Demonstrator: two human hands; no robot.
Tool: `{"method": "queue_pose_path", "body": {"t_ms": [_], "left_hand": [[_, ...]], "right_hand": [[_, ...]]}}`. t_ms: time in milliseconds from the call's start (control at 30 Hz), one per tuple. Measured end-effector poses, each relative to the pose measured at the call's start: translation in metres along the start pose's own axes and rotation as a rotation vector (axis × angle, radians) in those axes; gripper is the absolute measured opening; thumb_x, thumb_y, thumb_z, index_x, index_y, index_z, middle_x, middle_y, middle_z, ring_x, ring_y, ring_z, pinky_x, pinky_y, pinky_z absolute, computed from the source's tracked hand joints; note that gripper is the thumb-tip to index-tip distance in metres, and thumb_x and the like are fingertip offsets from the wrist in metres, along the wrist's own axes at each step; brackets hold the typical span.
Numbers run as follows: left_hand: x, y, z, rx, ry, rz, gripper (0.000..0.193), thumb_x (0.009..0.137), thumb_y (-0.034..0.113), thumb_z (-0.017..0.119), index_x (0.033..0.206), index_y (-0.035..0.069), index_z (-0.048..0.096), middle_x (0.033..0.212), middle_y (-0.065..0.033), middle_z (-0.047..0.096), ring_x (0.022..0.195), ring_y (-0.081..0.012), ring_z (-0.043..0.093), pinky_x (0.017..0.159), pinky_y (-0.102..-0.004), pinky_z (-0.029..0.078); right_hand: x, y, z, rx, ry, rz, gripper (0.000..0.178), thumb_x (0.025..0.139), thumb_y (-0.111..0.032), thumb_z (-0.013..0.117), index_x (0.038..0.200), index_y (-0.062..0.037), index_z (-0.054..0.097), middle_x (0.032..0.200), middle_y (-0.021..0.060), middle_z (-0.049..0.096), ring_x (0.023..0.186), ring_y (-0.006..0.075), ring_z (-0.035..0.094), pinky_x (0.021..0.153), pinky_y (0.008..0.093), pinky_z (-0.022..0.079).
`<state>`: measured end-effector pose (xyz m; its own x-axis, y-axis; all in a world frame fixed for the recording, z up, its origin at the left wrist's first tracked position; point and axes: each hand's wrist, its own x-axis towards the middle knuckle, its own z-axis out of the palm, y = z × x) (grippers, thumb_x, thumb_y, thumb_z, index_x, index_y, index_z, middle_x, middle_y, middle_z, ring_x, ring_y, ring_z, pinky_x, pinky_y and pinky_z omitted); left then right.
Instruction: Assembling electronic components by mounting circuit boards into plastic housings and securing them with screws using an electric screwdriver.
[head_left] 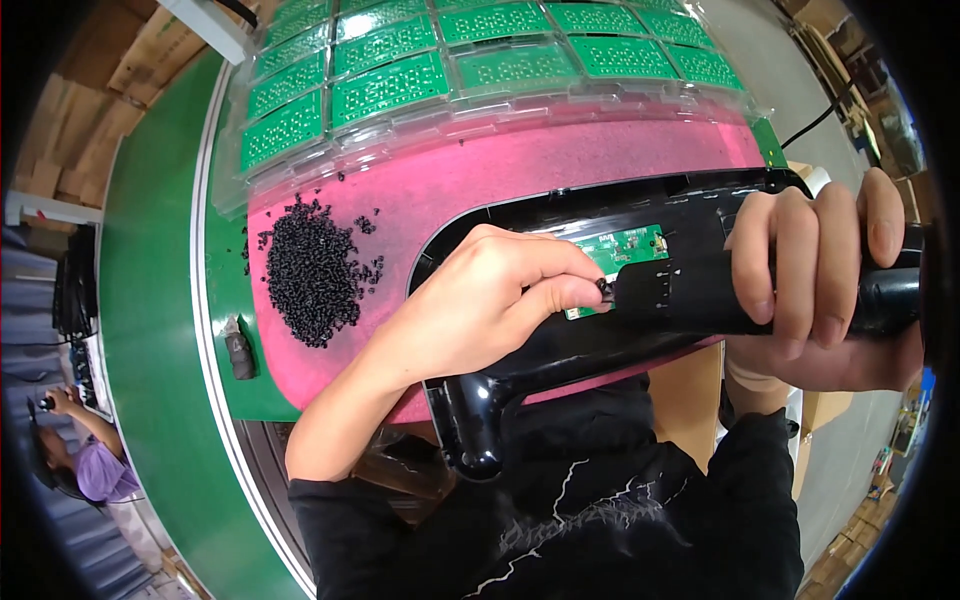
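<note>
My right hand (815, 265) wraps around a black electric screwdriver (700, 290) with small scale marks near its front end, which points left. At that tip, my left hand (500, 295) pinches a tiny black piece that looks like a screw (604, 287); fingers hide part of it. Below the hands lies a glossy black plastic housing (480, 225), its rounded end at the left. A green circuit board (640, 243) sits inside the housing, partly covered by my left fingers and the screwdriver.
Left of the housing, a heap of small black screws (312, 275) lies on a pink mat (400, 165). Clear trays of green circuit boards (390, 85) stand at the back. A small dark cylindrical object (240, 352) lies beside the mat. Another person (95, 465) works at far left.
</note>
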<state>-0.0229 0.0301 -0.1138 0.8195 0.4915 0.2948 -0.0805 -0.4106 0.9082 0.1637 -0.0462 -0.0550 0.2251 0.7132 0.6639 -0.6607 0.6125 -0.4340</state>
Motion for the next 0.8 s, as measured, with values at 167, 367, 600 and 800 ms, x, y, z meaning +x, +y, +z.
{"method": "queue_pose_path", "body": {"t_ms": [167,367,600,800], "left_hand": [[0.003,0.001,-0.001,0.481,0.275,0.178,0.007,0.078,-0.001,0.072,0.082,-0.002,0.067,0.079,-0.0108,0.068,0.071,-0.0247,0.067,0.065,-0.0316,0.053],[0.003,0.007,0.001,0.408,0.328,-0.014,0.007,0.087,0.002,0.066,0.088,-0.002,0.060,0.080,-0.0106,0.063,0.072,-0.0228,0.062,0.064,-0.0303,0.050],[0.000,0.006,0.000,0.481,0.196,-0.058,0.011,0.092,0.007,0.061,0.087,-0.002,0.058,0.076,-0.0137,0.057,0.067,-0.0306,0.058,0.062,-0.0351,0.046],[-0.003,0.002,0.001,0.453,0.236,-0.043,0.009,0.087,0.005,0.066,0.086,-0.003,0.061,0.077,-0.0145,0.061,0.069,-0.0330,0.061,0.062,-0.0378,0.049]], "right_hand": [[-0.001,-0.009,-0.007,-0.319,-0.164,0.211,0.058,0.080,-0.057,0.069,0.104,-0.0104,0.044,0.067,-0.0030,0.055,0.048,0.0085,0.052,0.050,0.0252,0.044],[-0.017,-0.001,-0.014,-0.371,-0.185,0.312,0.059,0.083,-0.058,0.067,0.106,-0.0095,0.044,0.067,-0.0009,0.053,0.048,0.0097,0.052,0.050,0.0238,0.044],[-0.023,0.004,-0.002,-0.490,-0.032,0.413,0.063,0.079,-0.061,0.071,0.103,-0.0090,0.045,0.065,-0.0007,0.052,0.047,0.0104,0.050,0.048,0.0239,0.043],[-0.013,0.008,-0.001,-0.476,-0.159,0.495,0.061,0.077,-0.060,0.074,0.095,-0.0102,0.043,0.062,-0.0020,0.052,0.047,0.0107,0.050,0.048,0.0235,0.040]]}}
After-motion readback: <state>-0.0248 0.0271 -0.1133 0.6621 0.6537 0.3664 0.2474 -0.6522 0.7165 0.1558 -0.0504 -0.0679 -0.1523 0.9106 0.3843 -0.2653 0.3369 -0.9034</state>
